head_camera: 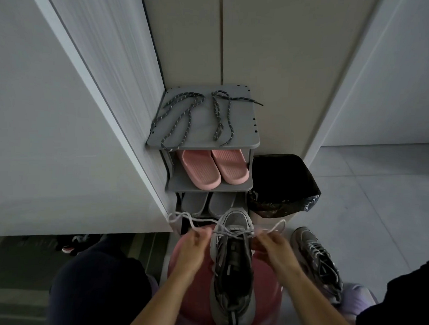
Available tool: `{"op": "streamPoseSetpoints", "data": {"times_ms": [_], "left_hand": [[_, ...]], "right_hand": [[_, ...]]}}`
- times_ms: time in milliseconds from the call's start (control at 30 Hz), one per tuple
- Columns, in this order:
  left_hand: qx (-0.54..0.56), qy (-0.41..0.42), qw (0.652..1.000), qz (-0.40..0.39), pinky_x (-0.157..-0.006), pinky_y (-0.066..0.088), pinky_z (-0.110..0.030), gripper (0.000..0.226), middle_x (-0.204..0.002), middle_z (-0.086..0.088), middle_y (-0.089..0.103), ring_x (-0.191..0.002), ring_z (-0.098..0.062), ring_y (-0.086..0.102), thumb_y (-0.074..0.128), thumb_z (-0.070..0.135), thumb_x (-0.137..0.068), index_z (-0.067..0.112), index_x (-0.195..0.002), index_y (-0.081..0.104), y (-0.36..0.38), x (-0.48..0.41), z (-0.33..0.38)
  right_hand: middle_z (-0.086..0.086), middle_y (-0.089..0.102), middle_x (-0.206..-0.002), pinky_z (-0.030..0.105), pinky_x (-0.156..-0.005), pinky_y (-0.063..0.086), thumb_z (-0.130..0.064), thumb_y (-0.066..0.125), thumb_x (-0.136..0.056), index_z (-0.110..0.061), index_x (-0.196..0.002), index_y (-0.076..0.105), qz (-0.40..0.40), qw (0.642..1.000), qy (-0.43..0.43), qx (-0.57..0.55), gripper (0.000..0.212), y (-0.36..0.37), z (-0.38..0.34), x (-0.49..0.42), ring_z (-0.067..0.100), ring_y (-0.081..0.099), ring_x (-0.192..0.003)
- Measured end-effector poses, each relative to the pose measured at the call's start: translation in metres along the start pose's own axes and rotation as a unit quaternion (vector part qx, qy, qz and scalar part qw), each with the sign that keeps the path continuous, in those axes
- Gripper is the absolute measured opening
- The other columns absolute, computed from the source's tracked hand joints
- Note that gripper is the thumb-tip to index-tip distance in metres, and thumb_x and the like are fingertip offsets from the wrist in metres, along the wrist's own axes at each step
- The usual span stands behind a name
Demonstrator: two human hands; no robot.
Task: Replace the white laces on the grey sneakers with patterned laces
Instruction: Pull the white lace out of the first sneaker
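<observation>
**White lace held out to both sides of the sneaker on the stool**

A grey sneaker lies on a pink round stool between the person's knees, with its toe pointing away towards a grey shoe rack. Its white lace is threaded only across the eyelets nearest the toe. The rest of the tongue lies bare.

The left hand is just left of the shoe. Its grip is closed, the fingertips pinching one end of the lace, which loops out to the left. The right hand is just right of the shoe, and its grip is likewise closed in a pinch on the other end, which arcs up to the right. Both hands are slightly blurred, so the finger placement is hard to read.

The second sneaker stands on the floor to the right of the stool, still fully laced.

Two patterned laces lie loose, side by side, on the top shelf of the rack. One end hangs over the right edge. Pink slippers sit on the middle shelf and grey slippers on the shelf below. A bin lined with a black bag stands just right of the rack.
</observation>
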State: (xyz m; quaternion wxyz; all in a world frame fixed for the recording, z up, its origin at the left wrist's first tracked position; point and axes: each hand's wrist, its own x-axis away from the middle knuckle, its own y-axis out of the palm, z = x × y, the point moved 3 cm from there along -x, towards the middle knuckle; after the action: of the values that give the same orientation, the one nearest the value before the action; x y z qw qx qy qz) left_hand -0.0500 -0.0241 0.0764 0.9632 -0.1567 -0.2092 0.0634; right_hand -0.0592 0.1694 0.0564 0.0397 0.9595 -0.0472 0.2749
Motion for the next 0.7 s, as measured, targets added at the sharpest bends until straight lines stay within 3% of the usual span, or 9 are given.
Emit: {"op": "streamPoseSetpoints", "data": {"times_ms": [100, 200, 367, 467, 567, 633, 700], "left_hand": [[-0.087, -0.001, 0.993, -0.080, -0.073, 0.036, -0.023, 0.012, -0.087, 0.006, 0.055, -0.087, -0.011, 0.052, 0.048, 0.031, -0.096, 0.019, -0.093, 0.049, 0.029, -0.002, 0.004], [-0.110, 0.013, 0.992, -0.057, -0.062, 0.030, -0.028, 0.027, -0.069, 0.004, 0.044, -0.066, -0.010, 0.043, 0.044, 0.021, -0.097, 0.020, -0.071, 0.036, 0.034, -0.010, 0.006], [-0.080, 0.020, 0.997, -0.012, -0.053, 0.027, -0.022, 0.033, -0.061, 0.002, 0.036, -0.056, -0.009, 0.033, 0.048, 0.012, -0.093, 0.016, -0.064, 0.033, 0.035, -0.015, 0.003], [0.051, -0.027, 0.994, 0.088, -0.057, 0.030, -0.030, 0.024, -0.061, -0.004, 0.038, -0.057, -0.014, 0.035, 0.046, 0.005, -0.090, 0.010, -0.067, 0.041, 0.030, -0.010, -0.003], [0.220, -0.076, 0.953, 0.196, -0.050, 0.028, -0.028, 0.023, -0.059, -0.005, 0.036, -0.052, -0.014, 0.032, 0.039, 0.002, -0.088, 0.010, -0.066, 0.040, 0.002, -0.006, -0.009], [0.247, -0.064, 0.944, 0.211, -0.042, 0.030, -0.021, 0.024, -0.056, -0.005, 0.037, -0.046, -0.012, 0.031, 0.039, 0.002, -0.088, 0.010, -0.066, 0.040, -0.015, -0.007, -0.008], [0.225, -0.054, 0.958, 0.172, -0.043, 0.032, -0.020, 0.022, -0.057, -0.004, 0.041, -0.049, -0.013, 0.035, 0.042, 0.008, -0.091, 0.011, -0.069, 0.043, -0.013, -0.007, -0.004]], "right_hand": [[0.005, 0.070, -0.079, 0.037, -0.078, 0.053, -0.016, 0.066, -0.083, -0.014, -0.078, 0.064, 0.000, 0.990, -0.052, 0.130, 0.006, 0.017, 0.004, -0.001, 0.018, 0.066, -0.076], [0.015, 0.066, -0.081, 0.034, -0.074, 0.053, -0.007, 0.061, -0.086, 0.001, -0.084, 0.062, 0.024, 0.994, -0.045, 0.099, 0.008, 0.013, 0.000, -0.006, 0.023, 0.064, -0.076], [0.003, 0.069, -0.078, 0.043, -0.082, 0.055, -0.020, 0.053, -0.090, -0.015, -0.079, 0.060, 0.043, 0.984, -0.048, 0.164, 0.014, 0.015, 0.009, -0.007, 0.020, 0.067, -0.077], [0.011, 0.067, -0.079, 0.036, -0.067, 0.058, -0.010, 0.045, -0.095, 0.001, -0.092, 0.055, 0.054, 0.998, -0.026, 0.030, 0.015, 0.013, 0.008, -0.007, 0.020, 0.067, -0.066], [0.019, 0.062, -0.082, 0.028, -0.052, 0.058, -0.001, 0.035, -0.097, 0.003, -0.096, 0.049, 0.085, 0.985, -0.008, -0.151, 0.015, -0.005, 0.001, -0.005, 0.024, 0.068, -0.060], [0.018, 0.059, -0.081, 0.030, -0.052, 0.057, -0.002, 0.036, -0.097, -0.001, -0.084, 0.048, 0.098, 0.978, -0.009, -0.183, 0.017, -0.015, -0.002, -0.004, 0.023, 0.068, -0.059], [0.014, 0.060, -0.078, 0.030, -0.057, 0.053, -0.007, 0.043, -0.096, -0.003, -0.079, 0.050, 0.078, 0.990, -0.002, -0.117, 0.018, -0.010, -0.002, -0.001, 0.022, 0.064, -0.063]]}}
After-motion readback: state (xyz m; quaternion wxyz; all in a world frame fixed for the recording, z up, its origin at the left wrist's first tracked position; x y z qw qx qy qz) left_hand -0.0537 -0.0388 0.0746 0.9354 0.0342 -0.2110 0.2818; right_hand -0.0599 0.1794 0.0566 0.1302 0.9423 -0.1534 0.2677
